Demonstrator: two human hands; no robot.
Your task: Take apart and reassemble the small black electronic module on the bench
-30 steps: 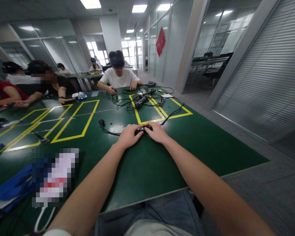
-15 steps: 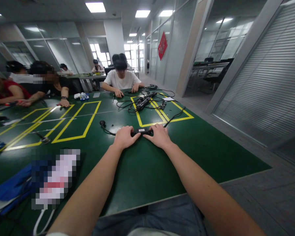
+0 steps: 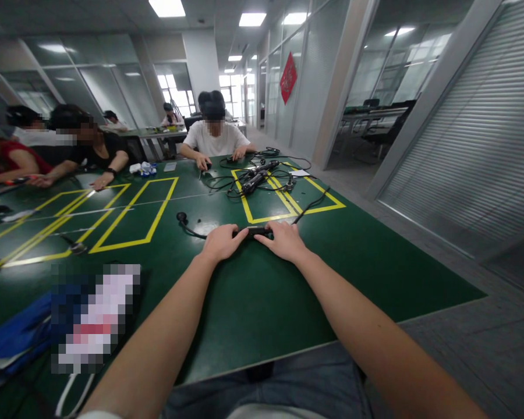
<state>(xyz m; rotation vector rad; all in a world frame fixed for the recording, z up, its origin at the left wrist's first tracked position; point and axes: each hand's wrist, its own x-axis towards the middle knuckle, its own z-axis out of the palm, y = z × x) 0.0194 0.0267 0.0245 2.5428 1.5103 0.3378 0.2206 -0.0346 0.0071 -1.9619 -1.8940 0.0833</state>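
A slim black box-like device (image 3: 257,230), with a cable at either end, sits between my two hands just above or on the green table. My left hand (image 3: 223,240) is closed on its left end, thumb along the near side. Its right end is gripped by my right hand (image 3: 284,239), fingers over the far side. The left cable ends in a round black plug-like piece (image 3: 181,217) on the table. Toward the upper right runs a second black cable (image 3: 312,205). Its exact kind is not clear.
Black cylindrical tools with tangled cables (image 3: 255,179) lie beyond, over yellow tape outlines (image 3: 151,235). At left front rest a blue cloth item (image 3: 21,337) and a blurred pale card (image 3: 102,317). A co-worker in white (image 3: 213,139) sits opposite; others sit at left.
The device has turned in my hands: its white label faced me before and now barely shows. The co-worker opposite has raised one hand slightly. The view has shifted a little.
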